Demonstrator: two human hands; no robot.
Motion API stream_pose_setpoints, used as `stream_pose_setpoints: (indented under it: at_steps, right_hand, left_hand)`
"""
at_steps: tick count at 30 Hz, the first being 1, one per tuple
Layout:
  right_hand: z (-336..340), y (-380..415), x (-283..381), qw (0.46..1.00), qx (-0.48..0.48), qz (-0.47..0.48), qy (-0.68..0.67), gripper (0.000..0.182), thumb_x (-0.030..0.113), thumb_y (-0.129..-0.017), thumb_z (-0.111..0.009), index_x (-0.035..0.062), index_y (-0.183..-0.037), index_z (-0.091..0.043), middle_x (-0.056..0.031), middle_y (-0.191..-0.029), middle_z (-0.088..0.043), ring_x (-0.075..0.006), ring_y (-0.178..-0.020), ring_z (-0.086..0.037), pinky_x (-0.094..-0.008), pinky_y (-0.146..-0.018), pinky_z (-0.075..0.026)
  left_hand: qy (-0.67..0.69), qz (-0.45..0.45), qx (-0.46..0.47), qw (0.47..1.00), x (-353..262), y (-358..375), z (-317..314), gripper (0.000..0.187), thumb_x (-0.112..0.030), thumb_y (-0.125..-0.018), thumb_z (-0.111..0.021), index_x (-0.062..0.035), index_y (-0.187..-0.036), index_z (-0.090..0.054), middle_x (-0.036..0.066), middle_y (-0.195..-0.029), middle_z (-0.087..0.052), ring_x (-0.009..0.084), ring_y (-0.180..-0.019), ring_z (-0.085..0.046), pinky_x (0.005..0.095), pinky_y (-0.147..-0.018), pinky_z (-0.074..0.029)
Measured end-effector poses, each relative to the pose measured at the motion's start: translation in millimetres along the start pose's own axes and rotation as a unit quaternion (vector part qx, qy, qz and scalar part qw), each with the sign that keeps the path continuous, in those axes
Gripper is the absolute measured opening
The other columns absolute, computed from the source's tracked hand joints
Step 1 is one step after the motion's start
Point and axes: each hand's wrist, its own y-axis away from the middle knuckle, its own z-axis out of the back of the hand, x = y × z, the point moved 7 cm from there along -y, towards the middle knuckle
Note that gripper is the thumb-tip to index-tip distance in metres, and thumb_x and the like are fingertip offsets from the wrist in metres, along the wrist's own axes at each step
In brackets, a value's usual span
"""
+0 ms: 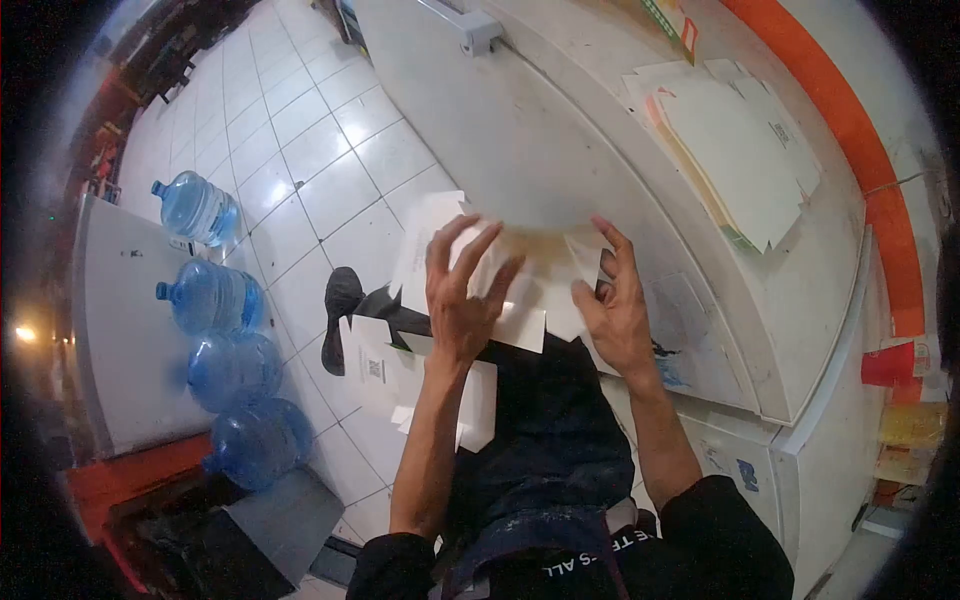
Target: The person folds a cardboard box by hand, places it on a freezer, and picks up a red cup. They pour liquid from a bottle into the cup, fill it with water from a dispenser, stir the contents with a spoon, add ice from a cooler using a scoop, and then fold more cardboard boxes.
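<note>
A white, partly folded cardboard carton (pixel 560 262) lies over my lap, its flaps angled and its far edge blurred. My left hand (pixel 465 295) is over its left part, fingers spread and bent, palm down. At the right edge, my right hand (pixel 618 315) curves round the board, thumb on the near side and fingers curled along the edge. A second white carton piece (pixel 375 370), bearing a small printed code, is below my left wrist near my leg. How firmly either hand presses the board is hard to see.
Several blue water bottles (pixel 235 370) stand on the tiled floor (pixel 300 150) at left, beside a white panel (pixel 140 330). A white chest-like appliance (pixel 560 120) runs close along my right, with a stack of flat carton blanks (pixel 745 150) on it. Red cups (pixel 888 364) are at far right.
</note>
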Motion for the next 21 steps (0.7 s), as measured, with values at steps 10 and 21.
stream_pose_setpoints:
  at_steps: [10, 21]
  right_hand:
    - [10, -3, -4, 0.995, -0.053, 0.004, 0.090, 0.039, -0.002, -0.094, -0.052, 0.0080, -0.132, -0.046, -0.0195, -0.117, -0.066, -0.0219, -0.099, -0.068, -0.0349, -0.079, -0.058]
    - [15, -11, 4, 0.992, -0.047, 0.049, 0.111, 0.017, -0.001, -0.093, -0.058, 0.0060, -0.107, -0.064, -0.0166, -0.128, -0.064, -0.0245, -0.101, -0.069, -0.0355, -0.082, -0.057]
  left_hand:
    - [0.014, -0.056, -0.034, 0.998, 19, 76, 10, 0.062, -0.031, -0.075, -0.087, -0.0138, -0.130, -0.065, 0.025, -0.158, -0.027, 0.0451, -0.149, -0.022, 0.0623, -0.120, -0.017]
    - [-0.096, -0.139, -0.029, 0.985, 10, 81, -17, 0.067, -0.022, -0.059, -0.089, -0.0380, -0.121, -0.070, -0.002, -0.138, -0.062, 0.0354, -0.144, -0.038, 0.0637, -0.123, -0.009]
